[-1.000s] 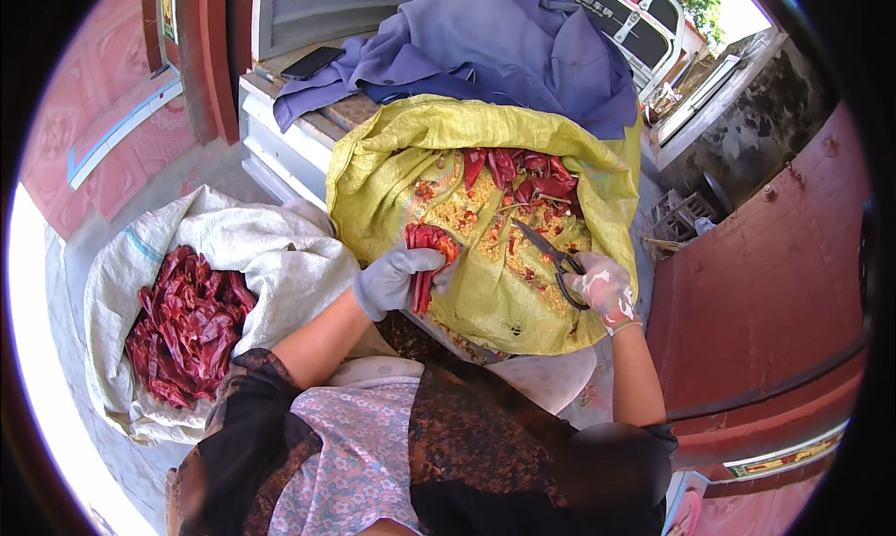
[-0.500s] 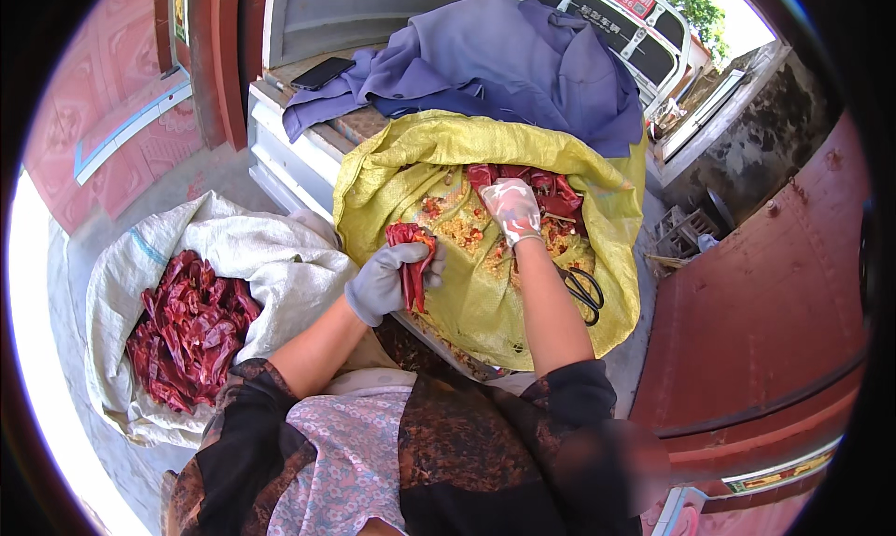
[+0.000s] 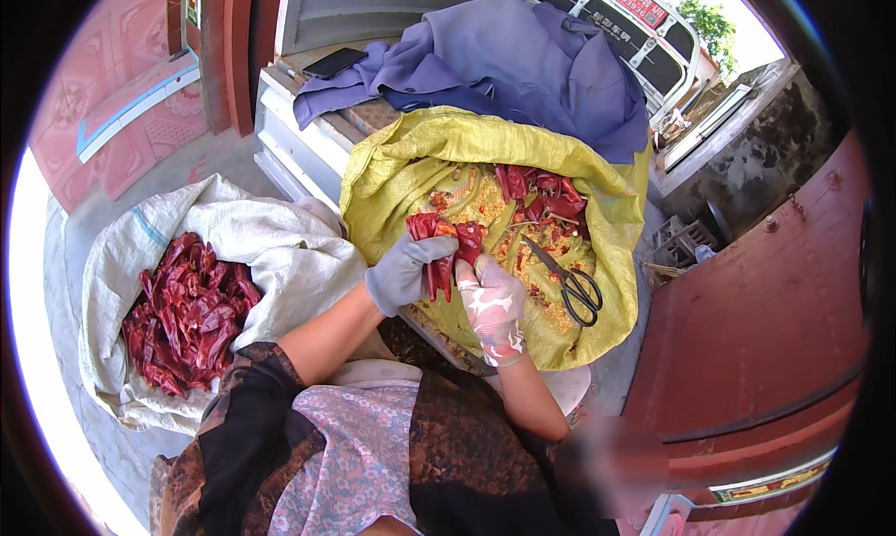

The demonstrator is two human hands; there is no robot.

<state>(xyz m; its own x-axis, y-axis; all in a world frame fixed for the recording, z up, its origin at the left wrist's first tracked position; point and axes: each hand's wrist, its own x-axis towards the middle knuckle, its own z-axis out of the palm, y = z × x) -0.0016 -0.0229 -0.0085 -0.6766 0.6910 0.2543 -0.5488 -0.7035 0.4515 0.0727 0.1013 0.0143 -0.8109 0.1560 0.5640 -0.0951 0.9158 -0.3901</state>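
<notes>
My left hand (image 3: 401, 275), in a grey glove, is closed round a small bunch of dried red chillies (image 3: 429, 230). Beside it my right hand (image 3: 491, 308), in a pink-and-white patterned glove, pinches a dried chilli (image 3: 469, 243) against that bunch. Both hands are above the near part of an open yellow woven sack (image 3: 448, 123). Inside the sack lie yellow seeds and red scraps (image 3: 485, 193), with more whole chillies (image 3: 560, 198) at its far right. Black-handled scissors (image 3: 581, 298) rest on the sack to the right of my right hand.
At left stands a white woven sack (image 3: 285, 242) holding many dried chillies (image 3: 191, 312). Behind the yellow sack, a purple-blue cloth (image 3: 532, 65) and a black phone (image 3: 334, 63) lie on a metal-sided platform (image 3: 297, 153). A red metal door (image 3: 747, 321) is at right.
My right hand has come back from the chillies at the sack's far side to meet my left hand, bringing a chilli. The scissors now show fully.
</notes>
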